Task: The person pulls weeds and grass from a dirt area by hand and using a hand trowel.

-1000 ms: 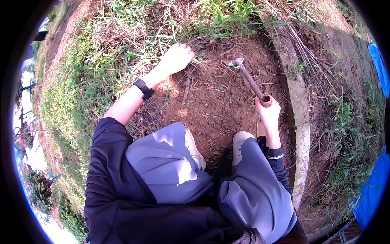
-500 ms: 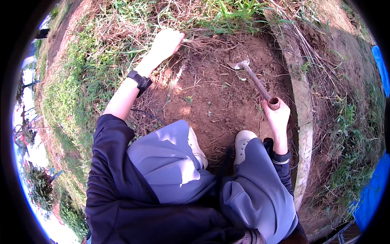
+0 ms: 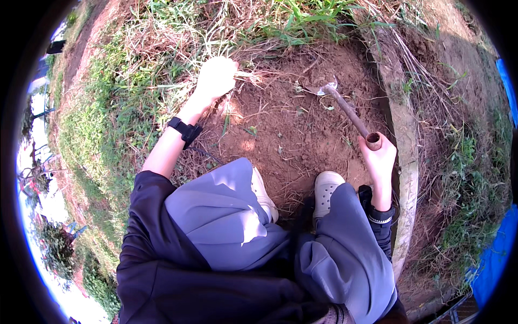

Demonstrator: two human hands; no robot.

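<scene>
My left hand (image 3: 216, 78) is closed on a tuft of dry grass (image 3: 249, 77), whose pale stalks stick out to the right of the fingers. It hangs over the line where the weeds meet the bare brown soil (image 3: 275, 135). With my right hand (image 3: 381, 159) I grip a hand hoe (image 3: 350, 112) by the near end of its rusty, tube-like handle, the hollow end showing above my fist. Its pale metal blade (image 3: 325, 89) points left, low over the soil or touching it; I cannot tell which.
Green and dry weeds (image 3: 135, 81) cover the ground at the left and far side. A concrete edging (image 3: 406, 178) runs along the right, with cut grass beyond it. My light clogs (image 3: 326, 193) stand on the soil. Blue sheeting (image 3: 493, 254) lies at the far right.
My left hand has come nearer to me and slightly left, drawing the dry grass along. My right hand and the hoe have shifted a little to the right.
</scene>
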